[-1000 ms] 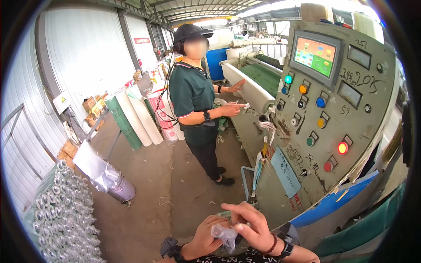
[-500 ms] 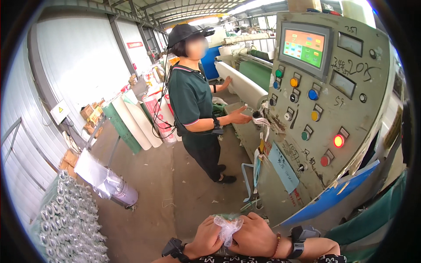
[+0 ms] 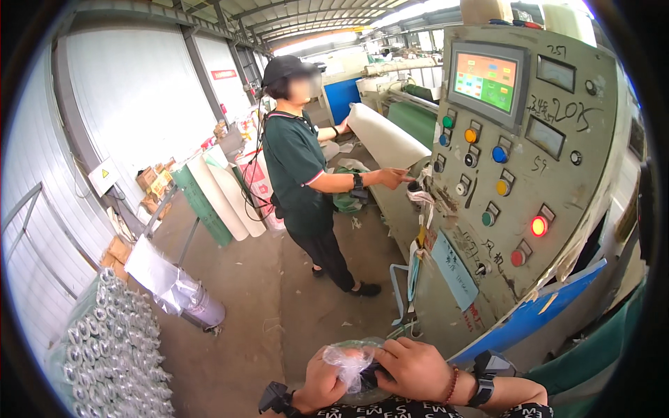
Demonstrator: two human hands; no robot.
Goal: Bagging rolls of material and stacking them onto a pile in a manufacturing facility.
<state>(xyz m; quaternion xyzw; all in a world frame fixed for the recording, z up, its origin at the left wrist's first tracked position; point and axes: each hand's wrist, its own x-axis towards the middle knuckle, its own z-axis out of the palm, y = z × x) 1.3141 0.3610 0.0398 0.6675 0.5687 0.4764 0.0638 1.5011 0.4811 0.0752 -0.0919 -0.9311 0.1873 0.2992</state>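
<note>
Crumpled clear plastic bag [image 3: 352, 364] sits low in view between both grips — left hand [image 3: 326, 382] closed on its left side, right hand [image 3: 412, 368] curled over its right, equally near — with the grey control panel [image 3: 519, 174] well beyond.

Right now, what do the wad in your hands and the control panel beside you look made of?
The wad, held between left hand and right hand: thin clear plastic film, crinkled and glossy. Control panel: probably painted sheet metal, grey-green, scuffed and stained.
</note>
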